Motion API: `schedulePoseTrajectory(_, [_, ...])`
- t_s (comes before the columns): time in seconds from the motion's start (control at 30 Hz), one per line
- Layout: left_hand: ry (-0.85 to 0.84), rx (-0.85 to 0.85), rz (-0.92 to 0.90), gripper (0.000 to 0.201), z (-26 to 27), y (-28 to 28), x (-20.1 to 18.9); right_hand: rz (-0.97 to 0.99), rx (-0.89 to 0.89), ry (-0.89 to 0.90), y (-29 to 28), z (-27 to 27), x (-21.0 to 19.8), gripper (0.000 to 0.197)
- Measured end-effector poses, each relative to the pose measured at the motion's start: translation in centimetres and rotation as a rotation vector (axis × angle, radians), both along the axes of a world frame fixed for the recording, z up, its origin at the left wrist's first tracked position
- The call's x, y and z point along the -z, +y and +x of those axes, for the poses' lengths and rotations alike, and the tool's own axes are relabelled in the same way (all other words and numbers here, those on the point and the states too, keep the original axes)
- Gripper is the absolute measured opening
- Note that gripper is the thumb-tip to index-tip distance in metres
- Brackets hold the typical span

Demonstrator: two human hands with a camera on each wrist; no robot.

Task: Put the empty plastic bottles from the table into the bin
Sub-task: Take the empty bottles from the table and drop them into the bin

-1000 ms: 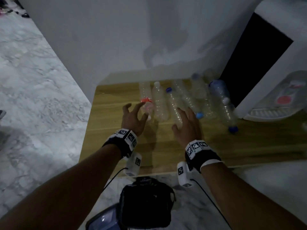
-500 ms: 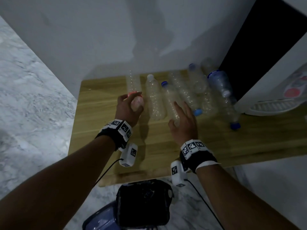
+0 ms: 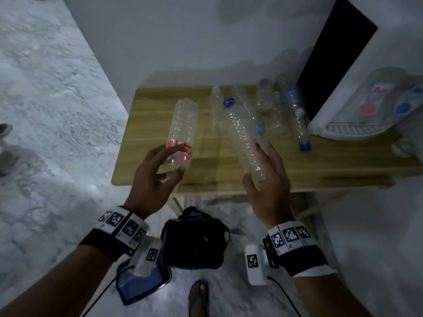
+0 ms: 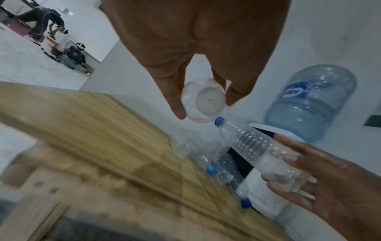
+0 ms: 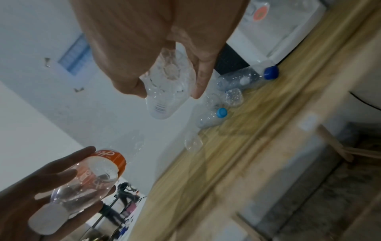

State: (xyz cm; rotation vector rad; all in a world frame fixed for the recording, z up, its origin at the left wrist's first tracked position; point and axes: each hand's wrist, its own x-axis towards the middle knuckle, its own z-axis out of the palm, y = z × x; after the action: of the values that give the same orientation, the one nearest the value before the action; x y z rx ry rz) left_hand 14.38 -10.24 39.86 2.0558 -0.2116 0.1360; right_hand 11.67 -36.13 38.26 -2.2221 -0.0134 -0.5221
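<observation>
My left hand (image 3: 180,157) grips a clear bottle with a red label (image 3: 183,120) near its white-capped end and holds it above the left part of the wooden table (image 3: 160,99). The left wrist view shows my fingers (image 4: 175,104) around that bottle (image 4: 203,99). My right hand (image 3: 254,163) grips the base of a clear blue-capped bottle (image 3: 240,131), also lifted. In the right wrist view, that bottle's base (image 5: 164,106) sits between my fingertips. The bin (image 3: 194,220), lined with a black bag, stands on the floor below the table's front edge, between my wrists.
Several more clear bottles (image 3: 274,110) lie at the table's back right. A white water dispenser (image 3: 366,115) stands at the right end, with a big blue jug (image 4: 311,101) on it. A wall runs behind the table. A sandalled foot (image 3: 199,296) is by the bin.
Both hands have lifted their bottles off the table and drawn back toward its front edge. The right hand, which lay on the blue-capped bottle, now grips it.
</observation>
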Motion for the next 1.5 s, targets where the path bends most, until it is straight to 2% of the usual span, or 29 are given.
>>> schedulePoseTrajectory(0.1, [0.055, 0.051, -0.032, 0.049, -7.9, 0.1, 0.0, 0.023, -0.07, 0.028, -0.1, -6.5, 0.4, 0.064])
schedulePoseTrajectory(0.2, [0.142, 0.097, -0.035, 0.052, -14.9, 0.7, 1.8, 0.008, -0.13, 0.119, 0.3, -12.7, 1.9, 0.061])
schedulePoseTrajectory(0.33, [0.242, 0.097, -0.045, 0.047, -21.4, 1.7, 6.6, 0.053, -0.142, 0.216, 1.0, -18.7, 6.3, 0.057])
schedulePoseTrajectory(0.4, [0.365, 0.066, -0.051, 0.046, -23.1, 2.2, 10.3, 0.098, -0.123, 0.312, 1.6, -20.5, 9.7, 0.059])
schedulePoseTrajectory(0.53, [0.579, 0.004, -0.001, 0.041, -23.9, 2.8, 19.4, 0.127, -0.09, 0.579, 3.9, -21.6, 18.5, 0.058])
schedulePoseTrajectory(0.67, [0.74, -0.064, 0.03, 0.041, -22.2, 2.1, 28.4, 0.182, -0.045, 0.843, 6.7, -20.5, 28.2, 0.056])
schedulePoseTrajectory(0.77, [0.796, -0.115, 0.044, 0.067, -20.3, 1.4, 34.4, 0.22, -0.005, 0.924, 8.5, -18.6, 34.1, 0.058])
schedulePoseTrajectory(0.8, [0.823, -0.127, 0.036, 0.07, -19.6, 1.2, 36.2, 0.218, 0.014, 0.942, 9.0, -17.9, 35.9, 0.058])
schedulePoseTrajectory(0.9, [0.907, -0.163, -0.022, 0.067, -17.6, 1.0, 41.1, 0.189, 0.049, 0.978, 10.0, -15.6, 39.9, 0.062])
schedulePoseTrajectory(1.0, [0.948, -0.147, -0.044, 0.045, -16.5, 1.5, 45.3, 0.168, 0.069, 1.001, 10.5, -14.2, 42.6, 0.065])
schedulePoseTrajectory(1.03, [0.956, -0.139, -0.044, 0.047, -16.3, 1.7, 46.2, 0.161, 0.071, 1.001, 10.5, -14.1, 43.0, 0.065])
schedulePoseTrajectory(1.13, [0.991, -0.169, -0.031, 0.084, -16.2, 1.8, 46.1, 0.142, 0.075, 1.011, 10.5, -14.8, 43.0, 0.063])
schedulePoseTrajectory(1.17, [1.001, -0.176, -0.018, 0.089, -16.4, 1.9, 45.4, 0.139, 0.071, 1.016, 10.5, -15.3, 42.5, 0.061])
schedulePoseTrajectory(1.3, [0.949, -0.135, 0.081, 0.058, -17.3, 2.2, 40.3, 0.138, 0.057, 0.996, 10.2, -16.9, 39.3, 0.055])
schedulePoseTrajectory(1.4, [0.909, -0.074, 0.122, 0.05, -17.8, 2.6, 35.8, 0.171, 0.053, 0.947, 9.9, -17.5, 35.4, 0.053])
schedulePoseTrajectory(1.5, [0.838, -0.02, 0.086, 0.046, -18.1, 3.0, 31.1, 0.165, 0.051, 0.879, 9.4, -17.2, 30.2, 0.05])
